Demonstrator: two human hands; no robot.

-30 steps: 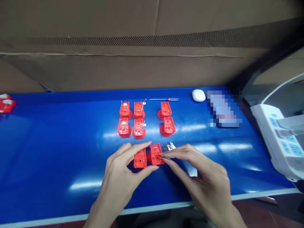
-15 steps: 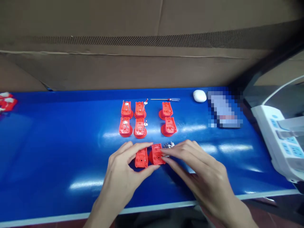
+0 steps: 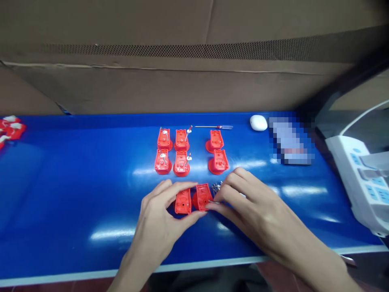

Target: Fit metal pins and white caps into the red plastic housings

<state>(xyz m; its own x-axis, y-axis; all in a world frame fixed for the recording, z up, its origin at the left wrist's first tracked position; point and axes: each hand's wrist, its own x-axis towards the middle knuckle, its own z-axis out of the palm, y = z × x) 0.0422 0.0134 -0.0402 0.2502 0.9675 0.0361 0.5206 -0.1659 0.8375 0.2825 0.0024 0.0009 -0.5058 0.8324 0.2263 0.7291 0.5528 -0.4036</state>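
Two small red plastic housings lie side by side on the blue table near its front edge. My left hand cups them, thumb and forefinger closed round the left housing. My right hand pinches a thin metal part against the right housing, its fingers lying over a small heap of metal screws. Behind them stand several more red housings, some with white-and-metal parts sticking up.
A thin screwdriver lies at the back, a white oval case and a blurred box to its right. A white power strip is at the far right. More red parts sit at the left edge. Cardboard walls off the back.
My right hand has slid forward and left over the screw heap, its fingers curling in. The left hand stays on the left housing. The view has shifted slightly.
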